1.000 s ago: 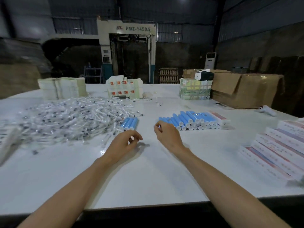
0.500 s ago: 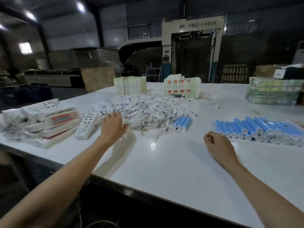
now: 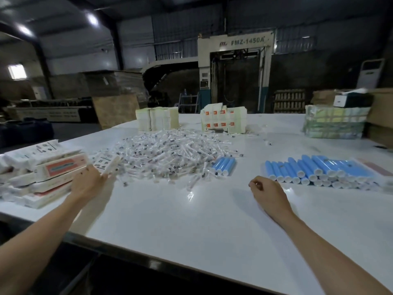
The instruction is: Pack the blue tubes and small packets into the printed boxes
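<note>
My left hand (image 3: 88, 183) grips a white printed box (image 3: 106, 165) at the edge of the pile of printed boxes (image 3: 42, 171) on the table's left. A big heap of small clear packets (image 3: 170, 152) lies in the middle. Three blue tubes (image 3: 225, 166) lie at the heap's right edge. A larger stack of blue tubes (image 3: 323, 171) lies to the right. My right hand (image 3: 269, 193) rests on the table left of that stack, fingers curled, holding nothing that I can see.
The white table (image 3: 191, 226) has its near edge running diagonally at lower left. At the back stand stacks of flat white cartons (image 3: 157, 119), cartons with orange marks (image 3: 223, 121), and a wrapped bundle (image 3: 333, 122). Brown cardboard boxes (image 3: 380, 116) sit at far right.
The view has swung left. My left hand left the three blue tubes, reached to the box pile and took hold of a printed box. My right hand stayed near the tube stack.
</note>
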Available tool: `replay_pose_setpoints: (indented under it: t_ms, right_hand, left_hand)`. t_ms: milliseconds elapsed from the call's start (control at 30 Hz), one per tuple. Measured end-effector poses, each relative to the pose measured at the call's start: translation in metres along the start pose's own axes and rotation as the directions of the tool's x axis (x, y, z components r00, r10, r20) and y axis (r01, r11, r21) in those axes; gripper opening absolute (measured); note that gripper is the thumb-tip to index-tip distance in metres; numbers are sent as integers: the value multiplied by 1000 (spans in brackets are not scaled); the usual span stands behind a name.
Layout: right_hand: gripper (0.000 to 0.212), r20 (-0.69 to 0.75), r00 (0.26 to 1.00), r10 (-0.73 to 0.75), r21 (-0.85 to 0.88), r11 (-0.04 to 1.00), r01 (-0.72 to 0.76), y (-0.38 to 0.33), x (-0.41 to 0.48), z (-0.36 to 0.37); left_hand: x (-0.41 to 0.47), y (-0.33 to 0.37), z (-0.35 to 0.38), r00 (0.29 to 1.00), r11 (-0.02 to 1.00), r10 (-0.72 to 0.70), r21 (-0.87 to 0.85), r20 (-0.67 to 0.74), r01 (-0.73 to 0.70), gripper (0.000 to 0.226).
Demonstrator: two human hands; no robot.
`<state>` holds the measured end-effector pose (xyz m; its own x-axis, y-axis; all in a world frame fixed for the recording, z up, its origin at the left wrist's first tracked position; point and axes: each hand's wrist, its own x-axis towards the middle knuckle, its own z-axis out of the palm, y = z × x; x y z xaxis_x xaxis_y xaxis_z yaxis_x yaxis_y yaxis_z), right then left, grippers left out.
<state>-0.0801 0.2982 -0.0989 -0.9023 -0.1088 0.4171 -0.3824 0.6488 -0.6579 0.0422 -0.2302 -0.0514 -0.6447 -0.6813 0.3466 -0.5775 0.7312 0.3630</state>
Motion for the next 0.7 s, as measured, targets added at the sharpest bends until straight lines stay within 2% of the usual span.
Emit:
replay_pose_setpoints:
  t_ms: [67, 167, 233, 300, 400, 467, 533, 700]
  right_hand:
    - [20, -8, 1000, -3, -3, 1000, 3, -1, 1, 1]
    - [19, 1, 1000, -1, 2, 1000, 1, -1, 1, 2]
    - [19, 13, 1000, -3, 13, 1000, 3, -1, 0, 2]
    - [19, 26, 1000, -3, 30, 1000, 3, -1, -1, 2]
    - [17, 24, 1000, 13, 38, 999, -14, -6, 1, 5]
    - [14, 15, 999, 50, 38, 998, -50, -12, 4, 10]
    - [10, 42, 996, 74, 7, 997, -74, -18, 12, 17]
    - [22, 82, 984, 157, -45, 987, -154, -38, 59, 37]
  left_hand:
    - [-5, 17, -12, 999, 997, 29, -64, -38, -32, 62]
    - [-18, 49, -29, 987, 981, 114, -145, -116, -131, 62]
    - [-28, 76, -34, 981, 953, 186, -233, -56, -195, 65]
    - [-40, 109, -34, 966, 876, 255, -430, 34, -216, 66]
    - [-69, 164, -25, 906, 660, 376, -743, 197, -112, 66]
    - [-87, 196, -11, 833, 602, 463, -797, 302, -45, 50]
    - [-106, 222, 3, 783, 546, 503, -837, 366, 40, 43]
    - [-142, 247, 39, 771, 337, 573, -937, 278, 88, 41]
